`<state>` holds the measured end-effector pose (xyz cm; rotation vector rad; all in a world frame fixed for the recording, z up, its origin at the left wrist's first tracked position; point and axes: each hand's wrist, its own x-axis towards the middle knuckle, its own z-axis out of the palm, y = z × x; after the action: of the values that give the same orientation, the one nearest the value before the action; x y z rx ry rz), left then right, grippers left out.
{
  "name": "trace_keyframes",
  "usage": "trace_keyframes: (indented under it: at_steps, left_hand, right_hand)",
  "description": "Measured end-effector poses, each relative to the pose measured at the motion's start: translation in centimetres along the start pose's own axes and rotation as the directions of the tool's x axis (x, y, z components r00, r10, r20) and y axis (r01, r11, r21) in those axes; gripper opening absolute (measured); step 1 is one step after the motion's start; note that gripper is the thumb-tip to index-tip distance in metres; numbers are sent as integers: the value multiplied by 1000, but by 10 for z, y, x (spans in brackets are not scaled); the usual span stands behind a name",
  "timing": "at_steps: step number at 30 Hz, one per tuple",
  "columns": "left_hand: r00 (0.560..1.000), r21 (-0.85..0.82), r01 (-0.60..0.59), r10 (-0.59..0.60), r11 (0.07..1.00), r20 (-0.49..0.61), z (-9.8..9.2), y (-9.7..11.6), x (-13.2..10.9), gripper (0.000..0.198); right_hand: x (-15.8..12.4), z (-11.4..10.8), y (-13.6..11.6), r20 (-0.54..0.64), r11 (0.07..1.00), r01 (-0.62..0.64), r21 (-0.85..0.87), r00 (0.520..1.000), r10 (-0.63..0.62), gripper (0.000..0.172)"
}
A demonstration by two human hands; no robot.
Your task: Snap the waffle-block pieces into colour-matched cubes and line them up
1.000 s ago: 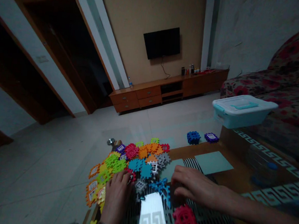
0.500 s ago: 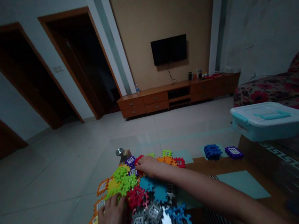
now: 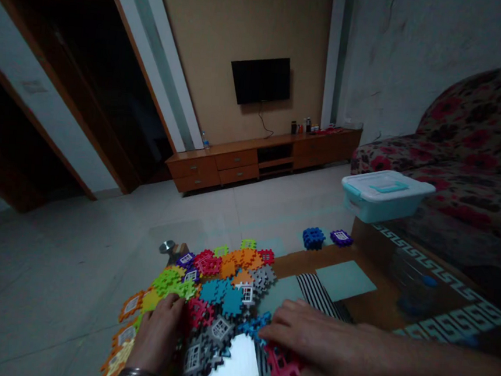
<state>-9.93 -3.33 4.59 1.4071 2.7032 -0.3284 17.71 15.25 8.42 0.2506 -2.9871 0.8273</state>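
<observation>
Many notched plastic building tiles lie in a colourful heap on a glass table. My right hand (image 3: 307, 339) is at the near side, its fingers and thumb closed around red notched tiles (image 3: 279, 367), beside blue tiles (image 3: 256, 324). My left hand (image 3: 157, 329), with bracelets at the wrist, rests at the heap's left, fingers curled down; what lies under its fingertips is hidden. Around it are green tiles (image 3: 174, 284), orange tiles with white windows (image 3: 131, 304), red tiles (image 3: 199, 313) and grey tiles (image 3: 201, 347). Teal tiles (image 3: 222, 294) lie mid-heap.
A lidded turquoise box (image 3: 383, 202) stands at the table's far right. Nearer are a blue tile stack (image 3: 313, 238) and a purple tile (image 3: 341, 237). Beyond are a floral sofa (image 3: 479, 132), a low wooden cabinet (image 3: 235, 166) and a wall television (image 3: 260, 80).
My right hand has come back from the far side of the heap to its near right, where red tiles now show under it. My left hand stays at the heap's left. The view has turned right.
</observation>
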Motion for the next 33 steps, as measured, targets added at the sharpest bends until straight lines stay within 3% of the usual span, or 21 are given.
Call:
trace_keyframes:
  at_steps: [4, 9, 13, 16, 19, 22, 24, 27, 33]
  left_hand:
    - [999, 35, -1, 0, 999, 45, -6, 0, 6, 29]
    - [999, 40, 31, -33, 999, 36, -1, -3, 12, 23]
    - [999, 13, 37, -37, 999, -11, -2, -4, 10, 21]
    - [998, -32, 29, -31, 999, -61, -2, -10, 8, 26]
    - [969, -231, -26, -32, 973, -246, 3, -19, 3, 30]
    - [897, -440, -133, -81, 888, -434, 14, -19, -8, 36]
    - [867, -479, -214, -60, 852, -494, 19, -9, -18, 38]
    - [831, -384, -383, 131, 840, -540, 21, 24, -35, 41]
    - [646, -132, -654, 459, 745, -610, 31, 118, -59, 59]
  right_hand:
    - [-40, 9, -23, 18, 993, -108, 51, 994, 108, 41]
    - [-28, 8, -21, -5, 997, -77, 7, 997, 77, 42]
    - [40, 4, 8, -70, 989, 5, -145, 997, -15, 43]
    - [120, 3, 30, -82, 959, -121, -257, 991, 103, 30]
    - [189, 7, 39, -126, 934, -238, -265, 969, 211, 24]
    - [223, 10, 37, -161, 914, -325, -242, 943, 292, 23]
    - [225, 11, 33, -183, 919, -335, -207, 936, 300, 26]
    - [207, 8, 26, -232, 942, -304, -143, 936, 267, 27]
    - [154, -11, 21, -314, 969, -236, -76, 928, 202, 32]
